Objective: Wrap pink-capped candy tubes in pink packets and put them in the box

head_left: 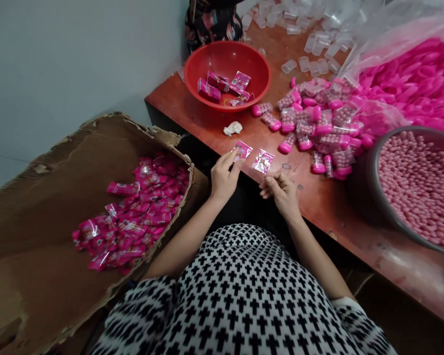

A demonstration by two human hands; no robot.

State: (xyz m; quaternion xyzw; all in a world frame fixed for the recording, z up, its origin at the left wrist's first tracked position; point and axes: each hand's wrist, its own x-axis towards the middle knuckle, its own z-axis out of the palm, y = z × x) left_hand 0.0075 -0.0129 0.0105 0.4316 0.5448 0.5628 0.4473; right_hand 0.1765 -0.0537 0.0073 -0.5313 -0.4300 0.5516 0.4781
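Via the head camera I count: flat pink packets [263,161] directly on the table [392,259], 2; red bowl [229,54], 1; cardboard box [74,162], 1; grey bucket [366,182], 1; white scrap [233,128], 1; bead-filled containers [323,123], over a dozen; beads [418,187], uncountable.

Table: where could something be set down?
Bare table lies between the gray bucket and near edge; a smaller patch, between white scrap, flat packets and pink-capped containers. Crowded: those containers, across to the pink-filled bag.

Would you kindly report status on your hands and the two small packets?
Left hand over left packet, hold unclear. Right hand near right packet, hold unclear. Right packet lying on table. White scrap beyond, apparently not in the way.
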